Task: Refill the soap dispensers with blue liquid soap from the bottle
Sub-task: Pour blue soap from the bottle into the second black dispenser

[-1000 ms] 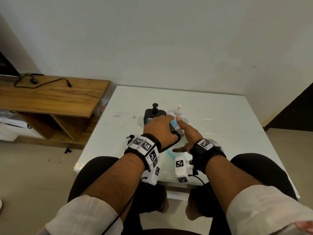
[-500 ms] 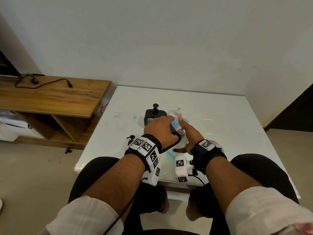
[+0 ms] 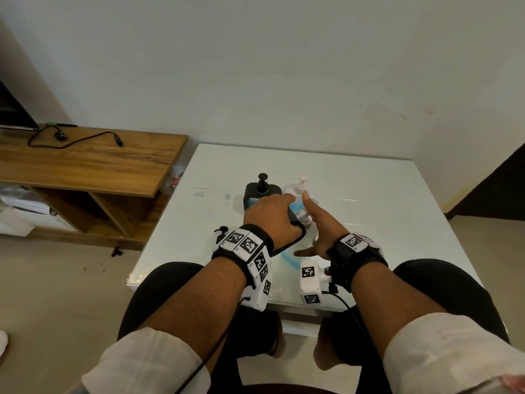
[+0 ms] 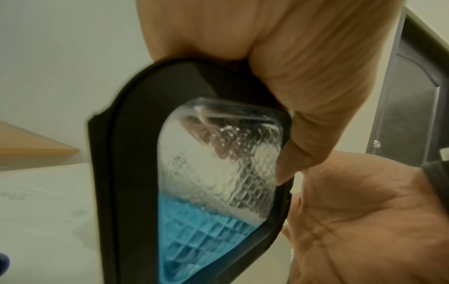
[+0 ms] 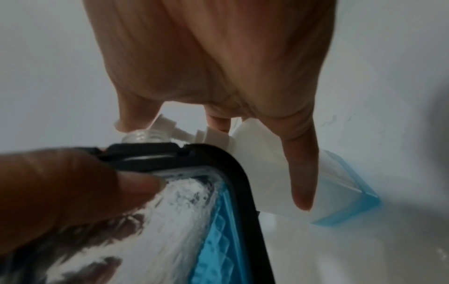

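A black-framed dispenser (image 4: 218, 182) with a clear diamond-patterned window is gripped by the left hand (image 3: 272, 217) and held tilted above the white bench (image 3: 383, 211). Its pump is off and the open glass neck (image 5: 145, 136) is seen in the right wrist view. The blue soap (image 4: 206, 240) is collected in the lower corner of the window.

The right hand (image 3: 318, 231) is spread, and its fingers (image 5: 301, 173) rest on a white bottle (image 5: 255, 153) with blue soap at its bottom. Whether this bottle is truly grasped cannot be told.

Spilling is judged the main risk: with more tilt, the soap can run out of the open neck onto the bench. A slip is also possible if the hands are wet with soap. Two other pump dispensers, one black (image 3: 262, 189) and one white (image 3: 298, 184), stand just behind and can be knocked over.
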A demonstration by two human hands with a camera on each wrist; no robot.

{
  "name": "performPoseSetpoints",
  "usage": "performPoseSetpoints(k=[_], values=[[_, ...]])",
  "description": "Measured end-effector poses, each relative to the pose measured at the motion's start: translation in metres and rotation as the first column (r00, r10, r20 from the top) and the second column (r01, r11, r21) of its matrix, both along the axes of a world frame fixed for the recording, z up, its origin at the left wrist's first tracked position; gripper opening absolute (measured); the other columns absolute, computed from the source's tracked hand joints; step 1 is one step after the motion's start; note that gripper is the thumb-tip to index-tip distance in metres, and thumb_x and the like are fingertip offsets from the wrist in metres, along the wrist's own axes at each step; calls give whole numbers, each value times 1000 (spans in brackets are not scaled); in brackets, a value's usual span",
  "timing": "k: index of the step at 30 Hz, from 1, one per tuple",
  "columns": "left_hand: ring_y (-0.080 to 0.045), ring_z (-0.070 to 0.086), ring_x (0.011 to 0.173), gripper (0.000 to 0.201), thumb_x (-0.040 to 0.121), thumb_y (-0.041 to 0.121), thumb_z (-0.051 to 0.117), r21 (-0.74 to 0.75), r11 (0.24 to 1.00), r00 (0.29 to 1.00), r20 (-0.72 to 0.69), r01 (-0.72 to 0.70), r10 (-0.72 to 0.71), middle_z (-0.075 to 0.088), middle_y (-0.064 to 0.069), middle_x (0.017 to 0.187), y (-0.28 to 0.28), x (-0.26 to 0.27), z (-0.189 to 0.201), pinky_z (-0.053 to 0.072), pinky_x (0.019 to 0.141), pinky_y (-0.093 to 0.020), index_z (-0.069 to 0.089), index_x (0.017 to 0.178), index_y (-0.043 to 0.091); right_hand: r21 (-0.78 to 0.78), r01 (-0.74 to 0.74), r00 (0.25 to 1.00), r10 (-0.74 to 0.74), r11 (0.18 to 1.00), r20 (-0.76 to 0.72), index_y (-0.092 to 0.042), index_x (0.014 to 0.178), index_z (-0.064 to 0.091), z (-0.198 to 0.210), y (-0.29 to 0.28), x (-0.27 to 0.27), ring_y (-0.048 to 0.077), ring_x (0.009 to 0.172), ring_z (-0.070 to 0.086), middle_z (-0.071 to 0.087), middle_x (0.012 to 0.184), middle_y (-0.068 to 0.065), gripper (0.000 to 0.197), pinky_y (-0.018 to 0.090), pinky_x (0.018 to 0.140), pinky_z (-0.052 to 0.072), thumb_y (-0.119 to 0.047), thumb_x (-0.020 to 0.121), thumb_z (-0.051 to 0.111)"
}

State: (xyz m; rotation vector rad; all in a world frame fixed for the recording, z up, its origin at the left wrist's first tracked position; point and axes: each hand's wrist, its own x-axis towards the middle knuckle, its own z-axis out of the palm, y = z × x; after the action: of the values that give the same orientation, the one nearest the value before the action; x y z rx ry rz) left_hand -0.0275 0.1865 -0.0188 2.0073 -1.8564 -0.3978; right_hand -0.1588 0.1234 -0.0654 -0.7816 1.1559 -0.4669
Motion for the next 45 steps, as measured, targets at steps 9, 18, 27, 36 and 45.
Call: performPoseSetpoints(k=[9,18,27,36,45], values=[[-16,60,98,52,75,39,64,8,1000,1000,-6,-6,6,62,5,108,-1,1,-1,47,79,-30,53,125,27,-28,56,997,-57,998,-57,-26,118,65,-3,-4,2,35,111,63,66,124,9,67,65,90,51,-71,70,73],[-16,61,95,51,76,41,65,-2,1000,1000,10,-1,2,64,5,106,-2,-1,0,47,76,-29,54,123,26,-23,-15,999,14,1000,-50,-30,122,63,-4,-2,0,34,117,61,67,123,7,78,64,96,48,-78,62,65],[-16,61,96,52,75,41,65,7,1000,1000,8,-1,1,63,6,106,-1,0,-1,49,77,-30,54,123,27,-39,26,997,-28,999,-68,-26,130,59,-6,-5,1,37,114,62,64,128,10,73,67,92,48,-71,73,68],[-15,61,95,53,73,43,66,-5,1000,1000,17,1,-1,64,8,105,-1,0,-3,50,77,-30,54,123,29,-49,85,993,-89,995,-84,-21,131,59,-6,-6,1,40,107,64,61,131,12,65,70,83,51,-60,80,70],[-17,61,98,53,74,42,67,15,1000,1000,21,6,-6,63,6,107,-2,-1,-1,51,81,-33,54,124,27,-31,-5,999,4,999,-42,-28,131,60,-3,-4,-2,38,116,61,62,131,10,95,67,86,51,-81,53,73]])
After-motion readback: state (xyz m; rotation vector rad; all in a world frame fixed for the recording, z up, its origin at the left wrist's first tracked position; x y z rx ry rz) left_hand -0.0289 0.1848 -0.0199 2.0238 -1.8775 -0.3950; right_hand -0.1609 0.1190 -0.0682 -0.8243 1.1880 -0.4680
